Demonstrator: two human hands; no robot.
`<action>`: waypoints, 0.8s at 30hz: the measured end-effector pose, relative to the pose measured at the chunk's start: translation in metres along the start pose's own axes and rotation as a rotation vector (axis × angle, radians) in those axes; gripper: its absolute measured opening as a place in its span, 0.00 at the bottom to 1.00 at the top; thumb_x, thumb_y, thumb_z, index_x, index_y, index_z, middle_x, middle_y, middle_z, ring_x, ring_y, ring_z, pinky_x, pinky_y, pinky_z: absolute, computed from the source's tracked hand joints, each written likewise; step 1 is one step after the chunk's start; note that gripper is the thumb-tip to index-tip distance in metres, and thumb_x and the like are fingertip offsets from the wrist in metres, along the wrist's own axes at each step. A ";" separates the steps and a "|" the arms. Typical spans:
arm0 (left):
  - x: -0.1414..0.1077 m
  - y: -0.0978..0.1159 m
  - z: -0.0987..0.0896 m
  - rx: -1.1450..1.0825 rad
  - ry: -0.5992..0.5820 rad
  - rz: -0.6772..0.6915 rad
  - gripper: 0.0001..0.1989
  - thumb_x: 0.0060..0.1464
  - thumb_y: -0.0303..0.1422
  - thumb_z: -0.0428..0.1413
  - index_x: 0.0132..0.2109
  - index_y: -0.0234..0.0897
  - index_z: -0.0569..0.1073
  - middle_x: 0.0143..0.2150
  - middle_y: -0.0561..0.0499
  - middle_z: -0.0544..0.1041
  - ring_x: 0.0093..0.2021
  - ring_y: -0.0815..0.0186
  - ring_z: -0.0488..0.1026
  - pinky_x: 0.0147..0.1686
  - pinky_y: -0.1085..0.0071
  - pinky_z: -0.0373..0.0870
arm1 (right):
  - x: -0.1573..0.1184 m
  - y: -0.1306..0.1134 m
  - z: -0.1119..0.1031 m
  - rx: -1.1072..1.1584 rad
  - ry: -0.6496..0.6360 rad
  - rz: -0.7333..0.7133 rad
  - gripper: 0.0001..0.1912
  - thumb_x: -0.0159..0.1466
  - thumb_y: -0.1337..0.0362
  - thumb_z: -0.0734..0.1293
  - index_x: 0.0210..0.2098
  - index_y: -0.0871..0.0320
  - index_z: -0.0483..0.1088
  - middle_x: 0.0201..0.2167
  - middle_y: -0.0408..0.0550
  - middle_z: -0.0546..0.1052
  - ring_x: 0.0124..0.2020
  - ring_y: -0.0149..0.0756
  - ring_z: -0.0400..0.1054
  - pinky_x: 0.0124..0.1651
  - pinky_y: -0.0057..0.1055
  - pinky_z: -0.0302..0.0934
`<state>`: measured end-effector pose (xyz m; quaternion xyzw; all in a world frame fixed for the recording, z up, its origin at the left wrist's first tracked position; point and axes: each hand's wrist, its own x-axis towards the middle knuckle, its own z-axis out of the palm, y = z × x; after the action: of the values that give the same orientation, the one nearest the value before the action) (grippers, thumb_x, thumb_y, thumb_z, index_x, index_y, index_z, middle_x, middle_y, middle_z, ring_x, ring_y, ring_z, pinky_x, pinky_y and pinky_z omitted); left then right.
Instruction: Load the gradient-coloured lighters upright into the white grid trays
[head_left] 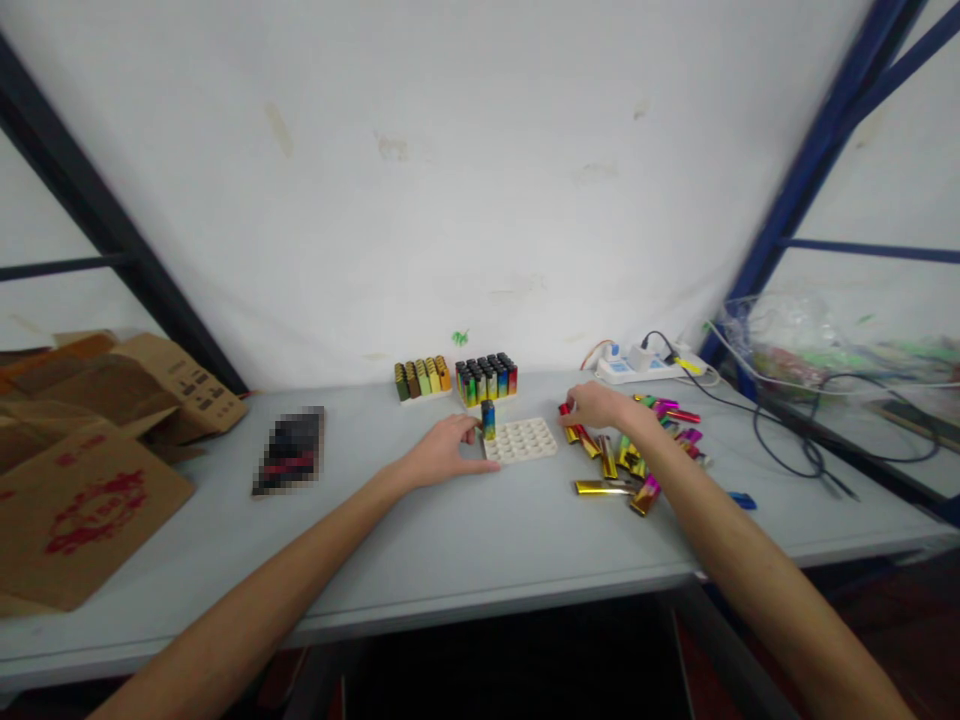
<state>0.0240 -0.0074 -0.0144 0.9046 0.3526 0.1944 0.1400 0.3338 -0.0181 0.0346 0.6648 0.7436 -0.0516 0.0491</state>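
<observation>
Bare forearms come in nearest the camera, the left one (pixel 300 560) rising from the lower left and the right one (pixel 742 548) from the lower right, both over the grey table (pixel 450 545). At the end of the right arm, the right hand (pixel 596 404) is bent down with its fingertips at a red shiny piece (pixel 563 409) on the far left edge of a loose pile (pixel 609 457); whether the fingers are closed on it or only touching, I cannot tell. What shows of that piece lies just beyond the right end of a white tray (pixel 523 441) with rows of holes, its long axis seemingly slanting from far left to near right. Clearly the right hand is nearer to it, for the left hand (pixel 442 455) is across at the tray's other end, thumb and forefinger spread wide, the thumb at the near left corner. Beside those fingers, one dark-topped blue and yellow piece (pixel 489 421) stands upright at the tray's far left corner; the red one lies to its right.
</observation>
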 end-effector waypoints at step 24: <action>0.000 -0.002 0.002 -0.005 0.021 0.001 0.30 0.46 0.61 0.63 0.37 0.37 0.72 0.35 0.50 0.74 0.35 0.59 0.71 0.36 0.66 0.64 | -0.012 -0.029 -0.005 1.284 0.071 -0.570 0.21 0.66 0.45 0.68 0.46 0.54 0.63 0.39 0.45 0.77 0.31 0.29 0.67 0.37 0.31 0.63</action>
<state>0.0238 -0.0060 -0.0172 0.9024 0.3530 0.2049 0.1384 0.3063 -0.0321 0.0414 0.3428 0.7126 -0.4696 -0.3927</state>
